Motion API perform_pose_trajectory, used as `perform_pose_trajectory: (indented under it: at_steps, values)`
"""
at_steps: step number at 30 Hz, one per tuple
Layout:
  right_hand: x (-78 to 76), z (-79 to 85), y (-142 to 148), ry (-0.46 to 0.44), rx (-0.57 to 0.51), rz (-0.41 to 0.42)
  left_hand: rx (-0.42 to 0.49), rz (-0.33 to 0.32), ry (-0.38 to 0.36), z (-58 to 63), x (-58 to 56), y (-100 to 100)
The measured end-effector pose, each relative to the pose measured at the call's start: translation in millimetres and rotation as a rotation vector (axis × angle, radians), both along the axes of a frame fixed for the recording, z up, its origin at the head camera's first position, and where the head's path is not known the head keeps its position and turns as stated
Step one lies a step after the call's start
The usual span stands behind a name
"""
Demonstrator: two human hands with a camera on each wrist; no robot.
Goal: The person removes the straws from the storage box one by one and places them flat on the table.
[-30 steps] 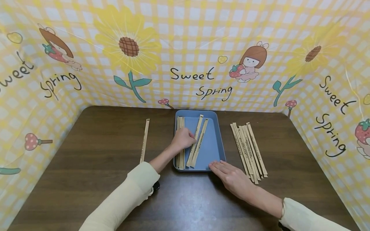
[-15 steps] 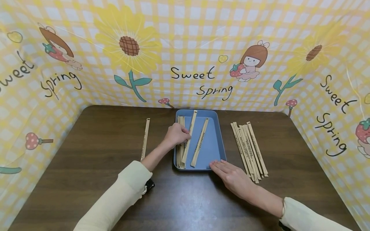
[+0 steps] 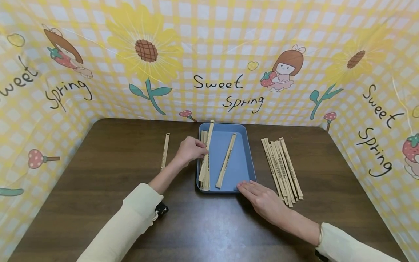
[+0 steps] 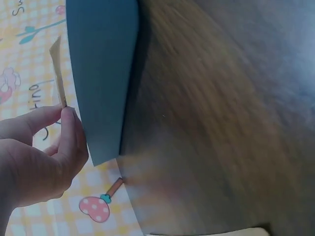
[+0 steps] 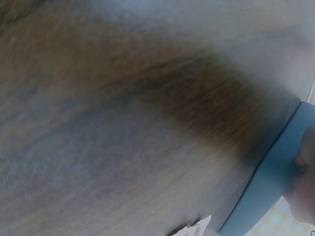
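Note:
My left hand (image 3: 191,150) pinches a tan paper-wrapped stick (image 3: 211,131) between thumb and fingertips. It tilts over the left side of a blue tray (image 3: 240,162), its far end reaching past the back rim. In the left wrist view, the stick's flared end (image 4: 56,56) sticks up from my fingers. Beneath it, more wrapped sticks (image 3: 206,185) lie bunched along the tray's left wall. One other wrapped stick (image 3: 226,160) lies slanted in the middle of the tray. My right hand (image 3: 265,202) rests with extended fingers against the tray's near right corner.
To the right of the tray, several wrapped sticks (image 3: 282,173) lie in a loose pile on the brown table (image 3: 209,233). A single wrapped stick (image 3: 165,151) lies to the left, partly behind my left forearm. A patterned yellow cloth (image 3: 216,47) surrounds the table.
My left hand has carried one stick leftward from beside the slanted stick in the tray to above the bunch at the left wall. The right hand has stayed at the tray corner.

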State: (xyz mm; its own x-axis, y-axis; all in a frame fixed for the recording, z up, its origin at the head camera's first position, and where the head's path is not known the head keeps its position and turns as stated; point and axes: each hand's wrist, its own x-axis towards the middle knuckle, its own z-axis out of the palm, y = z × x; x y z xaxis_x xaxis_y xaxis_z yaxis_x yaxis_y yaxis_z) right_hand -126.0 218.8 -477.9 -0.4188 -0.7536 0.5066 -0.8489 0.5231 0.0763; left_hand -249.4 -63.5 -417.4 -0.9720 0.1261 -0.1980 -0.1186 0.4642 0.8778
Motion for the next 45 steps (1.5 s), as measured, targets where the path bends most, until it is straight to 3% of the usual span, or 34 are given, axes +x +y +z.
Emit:
perform_pose_trajectory:
  at_steps: [6, 15, 23, 36, 45]
  values:
    - [0.9, -0.9, 2, -0.018, 0.022, -0.022, 0.016, 0.004, -0.029, -1.3, 0.2, -11]
    - [0.2, -0.8, 1, -0.005, 0.024, -0.017, -0.010, 0.030, -0.011, -1.1, -0.4, -35]
    - [-0.2, -0.8, 1, -0.003, 0.007, 0.003, -0.065, 0.079, -0.012, -9.0, 5.0, -65]
    - [0.5, -1.3, 1, -0.032, 0.027, -0.022, -0.058, 0.121, -0.027, -13.5, 8.9, -105]
    - [0.6, -0.3, 2, -0.026, 0.022, -0.017, -0.122, 0.119, -0.023, -14.1, 11.1, -123]
